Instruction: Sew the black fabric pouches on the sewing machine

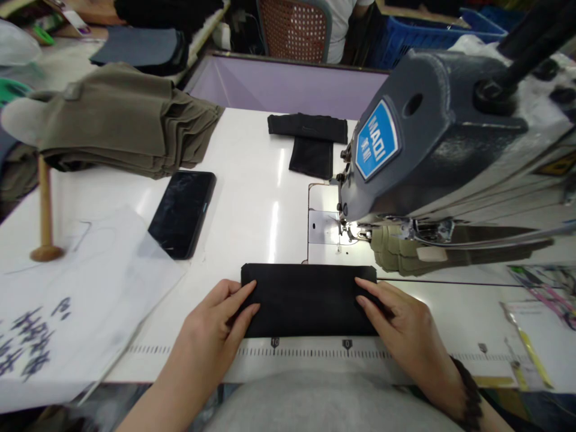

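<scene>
Left hand (211, 324) and right hand (405, 321) hold black panel (310, 300) at opposite ends, finger gaps narrow. Long axis runs sideways, hand to hand.

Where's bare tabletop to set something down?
Bare tabletop lies between the phone and the needle plate, beyond the black fabric rectangle. Crowded: the left, with the brown fabric stack and paper sheet, and under the sewing machine.

Black piece (310, 300) underside hidden, sewing machine (418, 150) cropped
</scene>
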The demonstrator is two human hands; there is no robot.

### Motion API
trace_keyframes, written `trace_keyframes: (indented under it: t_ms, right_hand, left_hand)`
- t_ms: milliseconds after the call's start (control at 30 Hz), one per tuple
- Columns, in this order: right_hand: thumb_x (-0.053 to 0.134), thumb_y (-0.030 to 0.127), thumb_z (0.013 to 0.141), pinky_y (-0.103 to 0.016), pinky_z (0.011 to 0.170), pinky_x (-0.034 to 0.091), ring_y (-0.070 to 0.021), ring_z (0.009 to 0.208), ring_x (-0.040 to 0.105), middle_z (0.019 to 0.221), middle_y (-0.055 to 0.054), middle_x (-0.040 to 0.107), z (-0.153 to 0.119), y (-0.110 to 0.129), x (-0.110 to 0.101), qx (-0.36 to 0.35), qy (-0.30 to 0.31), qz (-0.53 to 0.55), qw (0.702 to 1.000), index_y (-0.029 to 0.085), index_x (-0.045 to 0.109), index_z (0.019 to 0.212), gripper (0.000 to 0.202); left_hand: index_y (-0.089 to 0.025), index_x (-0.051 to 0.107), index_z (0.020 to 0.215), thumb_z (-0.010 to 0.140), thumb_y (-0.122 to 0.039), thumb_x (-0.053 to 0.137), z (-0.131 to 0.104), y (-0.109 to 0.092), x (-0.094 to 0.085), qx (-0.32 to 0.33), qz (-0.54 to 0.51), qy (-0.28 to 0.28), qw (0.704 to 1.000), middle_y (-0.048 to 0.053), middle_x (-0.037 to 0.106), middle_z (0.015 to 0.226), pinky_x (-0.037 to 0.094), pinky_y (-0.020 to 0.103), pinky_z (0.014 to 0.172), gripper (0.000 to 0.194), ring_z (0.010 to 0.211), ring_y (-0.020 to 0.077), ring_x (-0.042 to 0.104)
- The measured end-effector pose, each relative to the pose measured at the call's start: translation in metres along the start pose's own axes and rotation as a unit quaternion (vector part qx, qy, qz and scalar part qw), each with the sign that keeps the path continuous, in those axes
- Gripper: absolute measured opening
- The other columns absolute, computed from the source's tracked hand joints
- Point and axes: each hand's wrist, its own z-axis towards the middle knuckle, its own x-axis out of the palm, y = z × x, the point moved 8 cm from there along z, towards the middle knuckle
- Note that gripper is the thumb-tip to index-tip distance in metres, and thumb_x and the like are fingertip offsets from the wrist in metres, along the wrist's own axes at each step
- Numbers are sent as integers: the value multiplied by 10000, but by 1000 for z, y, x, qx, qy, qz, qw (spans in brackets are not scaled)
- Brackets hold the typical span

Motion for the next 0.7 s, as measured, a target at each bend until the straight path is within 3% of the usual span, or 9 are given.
trace_keyframes:
  t_ms: [367, 567, 633, 700]
  right_hand:
    - [426, 322, 835, -272, 628, 473, -160, 707, 598, 785, -46, 641, 1, -2, -1, 2, 3, -14, 1000, 174, 632, 954, 281]
    - [398, 402, 840, -273, 548, 446, -143, 618, 572, 723, -12, 594, -1, -5, -2, -20, 11, -115, 993, 237, 627, 986, 318]
    - [377, 451, 835, -267, 481, 415, -139, 562, 538, 696, -12, 540, -1, -2, -5, -35, -5, -167, 985, 257, 625, 992, 351]
    - [358, 468, 833, -269, 448, 393, -138, 530, 498, 706, -26, 498, 0, 5, -9, -60, -26, -209, 976, 255, 635, 974, 377]
  left_hand:
    - [-141, 592, 985, 858, -285, 395, 1, -3, 0, -7, 15, 5, 1000, 19, 542, 780, 495, 216, 606, 275, 651, 111, 562]
    - [-161, 605, 951, 863, -242, 416, 0, -3, 5, -28, 119, 24, 992, 15, 509, 766, 479, 234, 547, 224, 584, 107, 517]
    - [-150, 607, 912, 857, -207, 425, 1, -7, 3, -13, 150, 18, 988, 37, 509, 822, 486, 257, 588, 198, 661, 132, 523]
    - [-123, 597, 916, 859, -167, 412, 4, -17, 2, 42, 169, 16, 985, 86, 517, 981, 484, 305, 708, 199, 828, 174, 520]
